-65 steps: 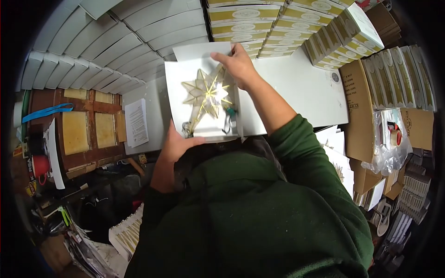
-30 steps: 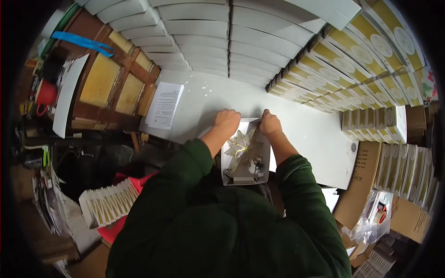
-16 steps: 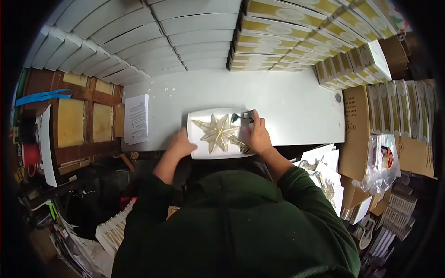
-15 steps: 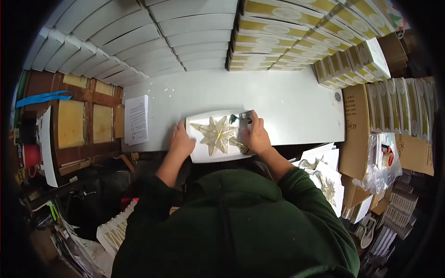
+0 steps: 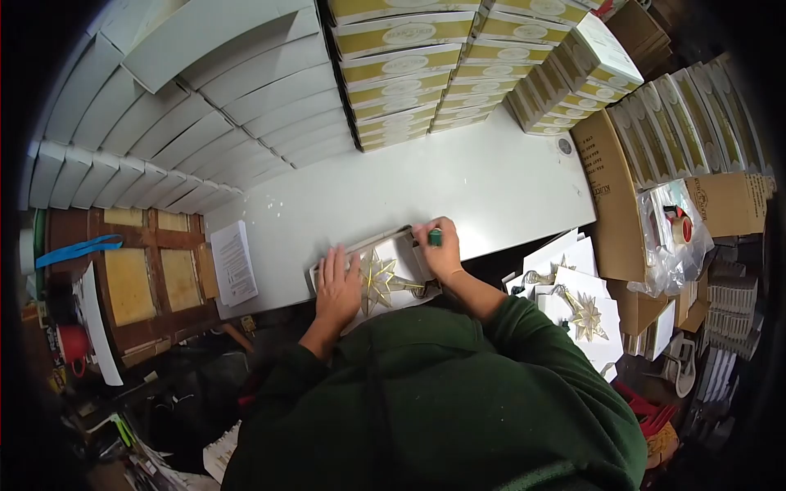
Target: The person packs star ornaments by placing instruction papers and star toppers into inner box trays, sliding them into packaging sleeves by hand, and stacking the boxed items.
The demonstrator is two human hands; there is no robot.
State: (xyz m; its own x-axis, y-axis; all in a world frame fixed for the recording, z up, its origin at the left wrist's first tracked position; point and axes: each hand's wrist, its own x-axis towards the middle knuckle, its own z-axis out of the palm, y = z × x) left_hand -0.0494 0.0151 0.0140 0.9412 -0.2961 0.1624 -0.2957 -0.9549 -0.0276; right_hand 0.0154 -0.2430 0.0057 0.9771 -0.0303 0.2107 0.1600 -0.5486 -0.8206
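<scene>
I have the right grip (image 5: 444,255) pinching a green piece (image 5: 435,238) at the right end of the white box (image 5: 400,253). My left grip (image 5: 336,293) lies open, fingers spread over the box's left end. Inside the box, between both grips and just beside the left, lies the gold star (image 5: 379,281). Right of the box are more stars (image 5: 587,317); beyond it, the counter (image 5: 491,182).

Gold star (image 5: 379,280) in white box (image 5: 401,252); left hand (image 5: 337,286) over box's left end, right hand (image 5: 442,252) holding green piece (image 5: 435,237).

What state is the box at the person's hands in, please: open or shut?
Open: the gold-edged star lies in plain view inside the white box, uncovered.
</scene>
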